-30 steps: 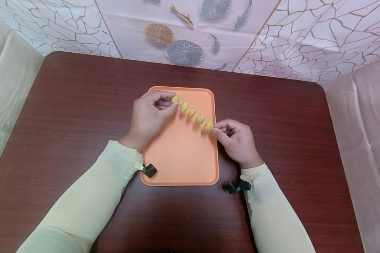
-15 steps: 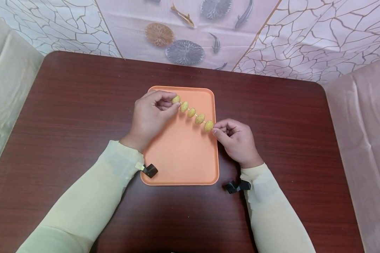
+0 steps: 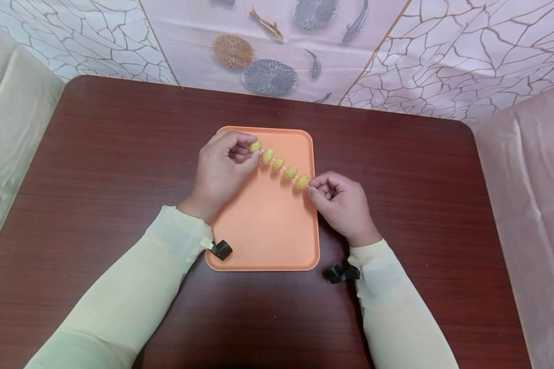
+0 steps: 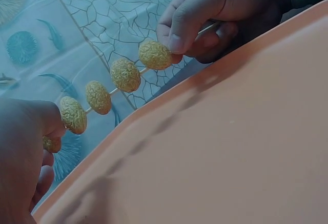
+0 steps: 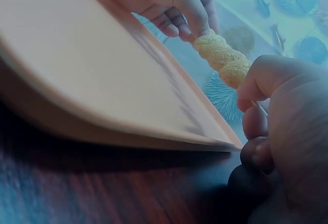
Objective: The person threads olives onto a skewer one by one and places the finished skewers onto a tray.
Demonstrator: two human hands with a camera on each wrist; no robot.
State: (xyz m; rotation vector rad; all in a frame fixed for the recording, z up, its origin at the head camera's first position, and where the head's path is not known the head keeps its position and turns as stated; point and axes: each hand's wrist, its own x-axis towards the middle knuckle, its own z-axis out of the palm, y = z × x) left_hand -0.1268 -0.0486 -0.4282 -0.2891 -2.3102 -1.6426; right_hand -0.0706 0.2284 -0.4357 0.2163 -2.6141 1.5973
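Several yellow, wrinkled, egg-shaped pieces are threaded with gaps between them on a thin wooden skewer point(image 4: 115, 90). The skewer hangs above an orange tray point(image 3: 268, 225), slanting from far left to near right. My left hand point(image 3: 221, 169) pinches the yellow piece point(image 3: 255, 146) at the far end between thumb and forefinger. With its thumb and fingertips, my right hand point(image 3: 343, 205) grips the bare end of the skewer, just past the nearest yellow piece point(image 3: 302, 182). In the left wrist view the left fingers partly cover the end piece.
The tray lies on a dark reddish-brown wooden table point(image 3: 420, 205). A patterned cloth point(image 3: 277, 46) with fish and round motifs stands behind the table. Pale cloth point(image 3: 531, 195) borders the right side, and more hangs at the left. A black wrist mount point(image 3: 221, 249) hangs over the tray's near left corner.
My right hand has shifted very slightly left and up, carrying its end of the skewer along. Both hands keep their hold, and the tray has stayed in place.
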